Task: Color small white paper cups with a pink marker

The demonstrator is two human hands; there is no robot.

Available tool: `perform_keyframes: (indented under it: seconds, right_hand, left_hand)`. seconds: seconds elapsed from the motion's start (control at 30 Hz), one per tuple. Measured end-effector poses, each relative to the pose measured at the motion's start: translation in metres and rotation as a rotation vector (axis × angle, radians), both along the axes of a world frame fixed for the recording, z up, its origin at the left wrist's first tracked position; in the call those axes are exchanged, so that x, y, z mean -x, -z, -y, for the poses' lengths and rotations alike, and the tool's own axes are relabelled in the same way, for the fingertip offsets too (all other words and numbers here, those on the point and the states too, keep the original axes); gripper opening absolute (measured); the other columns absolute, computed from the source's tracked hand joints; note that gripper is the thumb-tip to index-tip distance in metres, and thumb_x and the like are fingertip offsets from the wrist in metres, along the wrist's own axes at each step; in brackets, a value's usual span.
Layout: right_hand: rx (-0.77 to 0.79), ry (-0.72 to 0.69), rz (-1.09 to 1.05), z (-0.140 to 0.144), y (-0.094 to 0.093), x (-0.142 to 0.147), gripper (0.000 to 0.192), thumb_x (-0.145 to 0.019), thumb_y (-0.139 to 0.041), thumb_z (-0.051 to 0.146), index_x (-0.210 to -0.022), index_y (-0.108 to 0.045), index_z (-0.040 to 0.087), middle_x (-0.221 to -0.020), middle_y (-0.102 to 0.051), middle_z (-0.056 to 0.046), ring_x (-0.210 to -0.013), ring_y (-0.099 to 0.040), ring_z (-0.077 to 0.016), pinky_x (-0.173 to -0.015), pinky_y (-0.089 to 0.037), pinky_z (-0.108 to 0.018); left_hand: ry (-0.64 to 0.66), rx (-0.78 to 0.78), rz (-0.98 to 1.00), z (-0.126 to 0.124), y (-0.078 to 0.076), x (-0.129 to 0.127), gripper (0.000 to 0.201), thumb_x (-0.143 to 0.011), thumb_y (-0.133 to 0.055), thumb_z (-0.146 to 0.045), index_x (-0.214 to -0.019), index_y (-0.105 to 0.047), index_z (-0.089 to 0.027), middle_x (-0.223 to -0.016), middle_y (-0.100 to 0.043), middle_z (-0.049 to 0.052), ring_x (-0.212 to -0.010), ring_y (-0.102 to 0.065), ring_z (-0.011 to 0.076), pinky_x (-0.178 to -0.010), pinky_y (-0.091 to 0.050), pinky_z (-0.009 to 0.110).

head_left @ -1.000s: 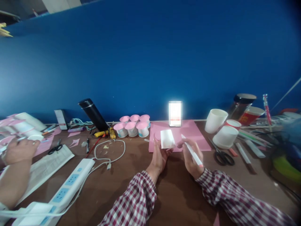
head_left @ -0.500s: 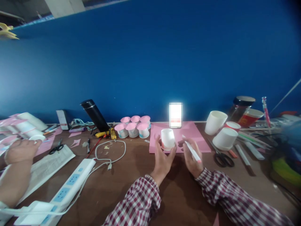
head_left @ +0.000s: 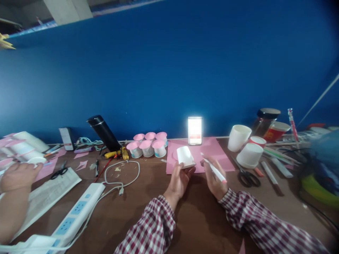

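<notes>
A white paper cup [head_left: 185, 156] is tilted in my left hand [head_left: 178, 180], its fingers closed on the cup's lower part above a pink sheet [head_left: 215, 155]. My right hand [head_left: 215, 179] grips a white marker [head_left: 215, 170] with a pinkish end, and the marker's other end points toward the cup. The marker and the cup are apart. Behind the cup a bright phone screen [head_left: 195, 131] stands upright at the sheet's back edge. Several small cups with pink rims [head_left: 148, 148] are grouped to the left of the sheet.
At right are white cups [head_left: 250, 156], black-handled scissors [head_left: 249, 178], pens and a dark-lidded jar [head_left: 265, 120]. A power strip [head_left: 76, 213], cable [head_left: 139, 169] and black flask [head_left: 103, 132] lie left. Another person's hand [head_left: 19, 176] is at the far left near more cups.
My left hand has tilted the cup and shifted its grip to the lower part. My right hand still holds the marker. The whole view has shifted slightly.
</notes>
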State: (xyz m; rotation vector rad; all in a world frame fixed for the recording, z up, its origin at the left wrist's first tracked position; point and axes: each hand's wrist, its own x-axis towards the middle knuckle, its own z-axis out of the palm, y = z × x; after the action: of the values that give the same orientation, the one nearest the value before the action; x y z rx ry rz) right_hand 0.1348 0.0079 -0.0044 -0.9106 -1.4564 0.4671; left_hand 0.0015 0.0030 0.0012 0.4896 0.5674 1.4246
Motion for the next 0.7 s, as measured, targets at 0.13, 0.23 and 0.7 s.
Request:
perform_keyframes:
  seconds: [0.13,0.23,0.7]
  right_hand:
    - [-0.001,-0.003,-0.007,-0.002,0.004,0.0,0.025,-0.094,-0.047,0.03,-0.115,-0.057,0.019,-0.093,-0.064,-0.007,-0.082,-0.063,-0.0173,-0.073,-0.055,-0.033]
    - [-0.004,-0.005,-0.009,-0.003,0.006,0.0,0.025,-0.094,-0.047,0.028,-0.115,-0.056,0.019,-0.092,-0.063,-0.007,-0.082,-0.063,-0.0169,-0.074,-0.055,-0.032]
    - [-0.037,-0.018,0.117,0.007,-0.012,-0.001,0.017,-0.094,-0.045,0.026,-0.106,-0.055,0.019,-0.083,-0.062,-0.004,-0.075,-0.063,-0.0172,-0.07,-0.054,-0.03]
  left_hand:
    - [0.132,0.099,0.134,-0.001,-0.006,0.008,0.04,-0.076,-0.054,-0.034,-0.106,-0.06,-0.008,-0.095,-0.069,0.014,-0.091,-0.064,0.024,-0.089,-0.046,0.039]
    - [0.202,0.108,0.178,-0.001,-0.008,0.011,0.044,-0.076,-0.052,-0.037,-0.108,-0.059,-0.006,-0.097,-0.068,0.016,-0.092,-0.064,0.0245,-0.088,-0.046,0.038]
    - [0.027,0.0,-0.092,-0.007,0.006,-0.001,0.04,-0.085,-0.052,-0.045,-0.106,-0.062,-0.013,-0.103,-0.068,0.012,-0.102,-0.06,0.024,-0.09,-0.047,0.037]
